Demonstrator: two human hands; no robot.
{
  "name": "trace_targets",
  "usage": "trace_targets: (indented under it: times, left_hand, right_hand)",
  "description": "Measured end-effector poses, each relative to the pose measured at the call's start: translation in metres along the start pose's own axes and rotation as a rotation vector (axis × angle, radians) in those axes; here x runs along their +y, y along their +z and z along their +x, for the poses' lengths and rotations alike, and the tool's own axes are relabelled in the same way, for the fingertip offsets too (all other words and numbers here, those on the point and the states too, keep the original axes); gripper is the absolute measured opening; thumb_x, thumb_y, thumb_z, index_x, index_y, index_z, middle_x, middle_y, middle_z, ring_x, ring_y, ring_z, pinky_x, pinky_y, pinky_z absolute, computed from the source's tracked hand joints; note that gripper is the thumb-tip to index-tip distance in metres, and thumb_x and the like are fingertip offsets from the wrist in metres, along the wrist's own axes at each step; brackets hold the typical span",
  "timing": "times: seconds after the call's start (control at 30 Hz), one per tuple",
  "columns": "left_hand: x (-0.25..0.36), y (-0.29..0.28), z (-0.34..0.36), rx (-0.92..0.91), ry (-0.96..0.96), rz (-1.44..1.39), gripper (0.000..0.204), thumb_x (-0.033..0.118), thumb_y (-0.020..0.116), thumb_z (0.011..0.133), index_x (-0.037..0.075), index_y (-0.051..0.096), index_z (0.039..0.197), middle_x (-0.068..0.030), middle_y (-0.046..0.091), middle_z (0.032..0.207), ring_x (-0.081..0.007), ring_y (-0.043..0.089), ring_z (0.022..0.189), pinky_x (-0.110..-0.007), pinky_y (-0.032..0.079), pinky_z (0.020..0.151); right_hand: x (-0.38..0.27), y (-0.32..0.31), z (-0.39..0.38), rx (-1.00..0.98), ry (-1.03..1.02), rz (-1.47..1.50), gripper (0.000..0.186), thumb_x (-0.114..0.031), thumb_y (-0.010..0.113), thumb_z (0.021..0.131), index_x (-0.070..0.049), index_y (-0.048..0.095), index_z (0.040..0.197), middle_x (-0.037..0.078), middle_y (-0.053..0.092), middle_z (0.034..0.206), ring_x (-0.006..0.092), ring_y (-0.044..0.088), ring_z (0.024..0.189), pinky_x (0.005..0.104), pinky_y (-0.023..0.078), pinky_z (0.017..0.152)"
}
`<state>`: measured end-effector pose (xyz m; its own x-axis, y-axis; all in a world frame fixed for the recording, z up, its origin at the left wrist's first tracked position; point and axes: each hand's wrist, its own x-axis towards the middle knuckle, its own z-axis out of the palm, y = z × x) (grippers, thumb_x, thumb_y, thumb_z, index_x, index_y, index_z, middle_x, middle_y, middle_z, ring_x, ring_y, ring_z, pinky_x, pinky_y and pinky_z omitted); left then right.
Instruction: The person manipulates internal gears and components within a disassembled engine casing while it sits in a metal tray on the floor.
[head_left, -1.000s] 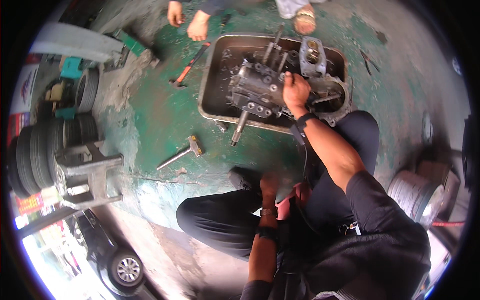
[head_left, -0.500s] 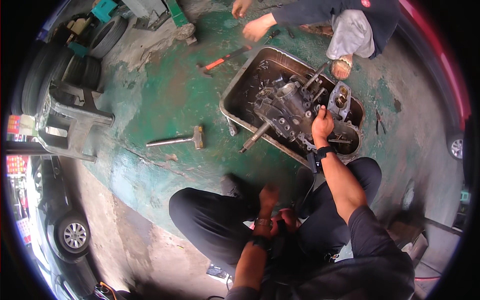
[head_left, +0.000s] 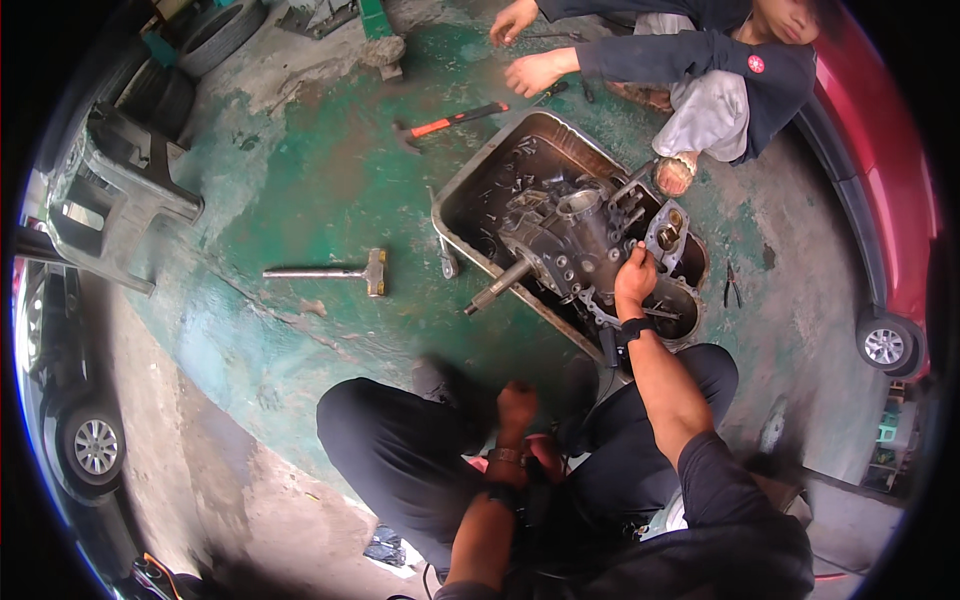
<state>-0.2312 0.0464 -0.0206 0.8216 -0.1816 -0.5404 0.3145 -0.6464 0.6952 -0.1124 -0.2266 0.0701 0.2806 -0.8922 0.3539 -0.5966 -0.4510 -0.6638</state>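
Note:
My right hand [head_left: 635,278] is closed in a fist against the near side of a greasy metal gearbox casing [head_left: 590,240]; what its fingers grip is hidden. The casing rests in a rectangular metal tray [head_left: 560,332], and a shaft [head_left: 498,286] juts from it over the tray's near rim. Beside the fist sits a lighter metal plate [head_left: 668,228] with a round opening. Between my knees is my left hand [head_left: 517,405], low and away from the tray. Its fingers are blurred and dark, so their grip does not show.
On the green floor lie a steel hammer [head_left: 376,272], an orange-handled hammer [head_left: 458,121], a wrench [head_left: 446,258] and pliers [head_left: 734,286]. Another person's hand [head_left: 541,71] reaches over the floor beyond the tray. A plastic stool [head_left: 150,190], tyres [head_left: 222,42] and cars [head_left: 890,170] stand around.
The whole view has shifted, with the tray and hammers sitting slightly farther left. More of the other person and the red car shows. My right hand stays at the casing, my left between my knees.

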Motion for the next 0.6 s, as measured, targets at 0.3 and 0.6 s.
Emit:
trace_targets:
  times: [0.3, 0.6]
  left_hand:
    - [-0.013, 0.017, 0.002, 0.041, 0.057, -0.059, 0.021, 0.026, 0.060, 0.079, 0.005, 0.062, 0.076, -0.0157, 0.063, 0.071, -0.0337, 0.063, 0.067, -0.041, 0.050, 0.061]
    - [-0.066, 0.031, 0.019, 0.050, -0.032, -0.218, 0.019, 0.023, 0.062, 0.079, 0.004, 0.063, 0.079, -0.0105, 0.064, 0.068, -0.0288, 0.063, 0.061, -0.041, 0.050, 0.059]
  right_hand:
    - [0.003, -0.008, 0.005, -0.106, 0.110, -0.010, 0.052, -0.046, 0.039, 0.092, -0.001, 0.066, 0.099, 0.024, 0.063, 0.097, 0.0454, 0.056, 0.091, 0.0491, 0.042, 0.080]
    - [-0.013, 0.003, -0.009, -0.119, 0.077, -0.012, 0.052, -0.045, 0.035, 0.093, -0.002, 0.064, 0.093, 0.024, 0.063, 0.090, 0.0462, 0.056, 0.085, 0.0514, 0.041, 0.075]
